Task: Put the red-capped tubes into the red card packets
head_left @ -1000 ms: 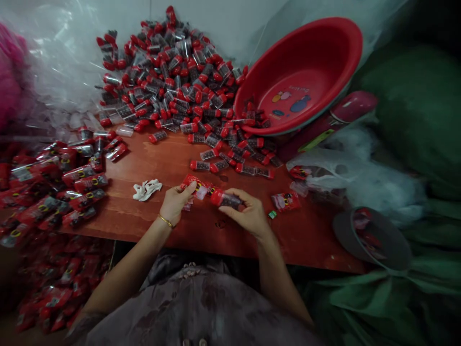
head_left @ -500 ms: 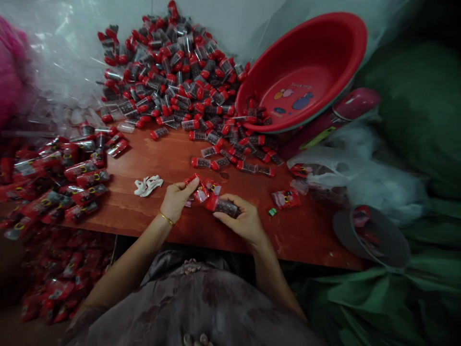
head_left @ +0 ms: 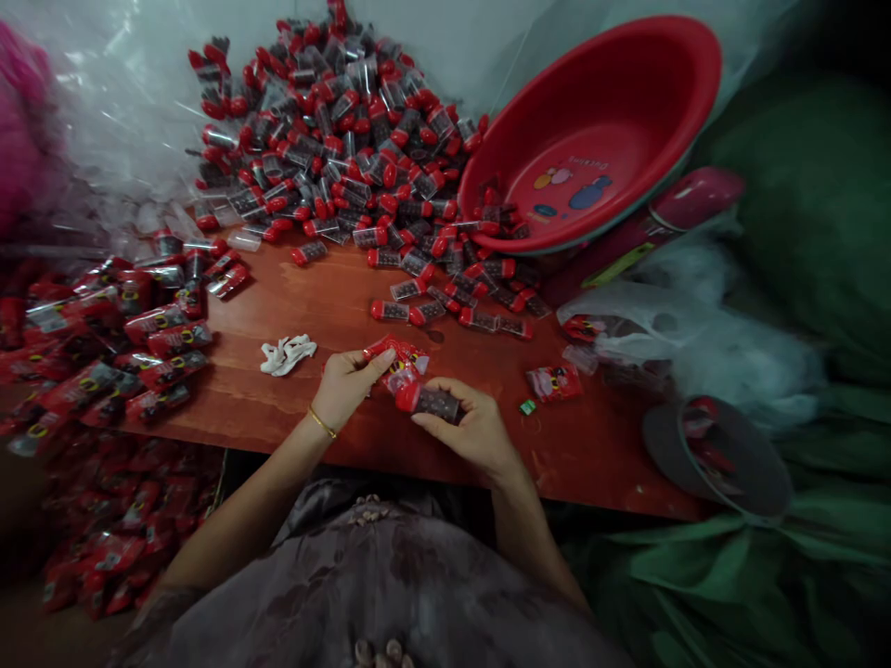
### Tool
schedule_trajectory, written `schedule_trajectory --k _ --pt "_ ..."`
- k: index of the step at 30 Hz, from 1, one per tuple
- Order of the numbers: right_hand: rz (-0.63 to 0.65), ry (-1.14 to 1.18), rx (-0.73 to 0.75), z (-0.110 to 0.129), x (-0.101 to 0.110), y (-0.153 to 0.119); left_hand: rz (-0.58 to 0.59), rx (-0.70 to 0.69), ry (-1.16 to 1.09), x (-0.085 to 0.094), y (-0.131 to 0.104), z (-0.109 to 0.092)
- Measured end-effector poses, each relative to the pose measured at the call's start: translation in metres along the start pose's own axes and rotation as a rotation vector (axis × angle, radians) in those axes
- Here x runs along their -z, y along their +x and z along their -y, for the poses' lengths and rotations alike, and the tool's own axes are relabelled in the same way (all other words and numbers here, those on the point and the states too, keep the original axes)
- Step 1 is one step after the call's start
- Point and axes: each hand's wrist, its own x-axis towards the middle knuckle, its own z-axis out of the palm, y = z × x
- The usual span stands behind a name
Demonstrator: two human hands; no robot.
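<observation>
My left hand (head_left: 350,385), with a gold bracelet at the wrist, pinches a small red printed plastic bag (head_left: 405,359) between thumb and fingers. In my right hand (head_left: 477,422) is a clear tube with a red cap and dark contents (head_left: 435,403). The tube lies tilted, its red end pointing left and touching the bag's near edge. Whether that end is inside the bag's mouth I cannot tell. Both hands are low over the front part of the reddish wooden table (head_left: 292,297).
Many red-capped tubes (head_left: 362,167) are heaped at the back, beside a tilted red basin (head_left: 613,111). Filled red packets (head_left: 153,353) pile up at left. A crumpled white scrap (head_left: 288,354), a red packet (head_left: 555,381) and a grey container (head_left: 744,464) lie around.
The red bag has been turned and spread at its near side, against the tube's red end. My left hand has shifted slightly right; my right hand stays nearly in place.
</observation>
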Motion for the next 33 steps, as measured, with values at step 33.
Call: schedule_trajectory --k 33 --pt "-0.257 0.365 -0.078 -0.006 -0.041 0.005 0.0 0.017 -0.314 -0.026 -0.01 0.016"
